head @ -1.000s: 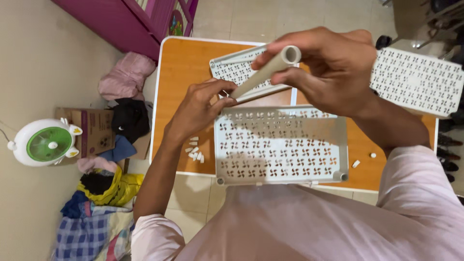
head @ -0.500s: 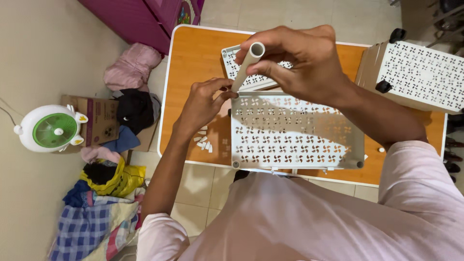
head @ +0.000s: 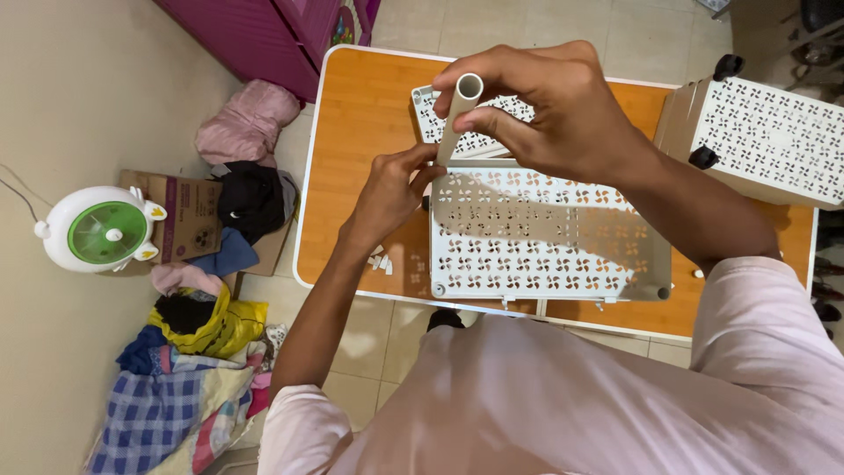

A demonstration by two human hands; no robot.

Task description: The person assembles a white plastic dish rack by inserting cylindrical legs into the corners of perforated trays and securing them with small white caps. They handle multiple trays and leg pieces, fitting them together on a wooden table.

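The right hand (head: 563, 114) grips a white tube (head: 457, 119) between thumb and fingers, held tilted with its open end up, above the far left corner of the perforated white panel (head: 545, 237) lying flat on the orange counter (head: 360, 149). The left hand (head: 391, 189) is closed on the tube's lower end, pinching it just at that panel corner. Judged step: seating the tube into the corner socket; the next move seems to call for bringing the tube upright and aligning its end before pressing. A second panel (head: 479, 123) lies beyond the first; a perforated box (head: 760, 141) sits to its right; small white pieces (head: 381, 261) lie left of it.
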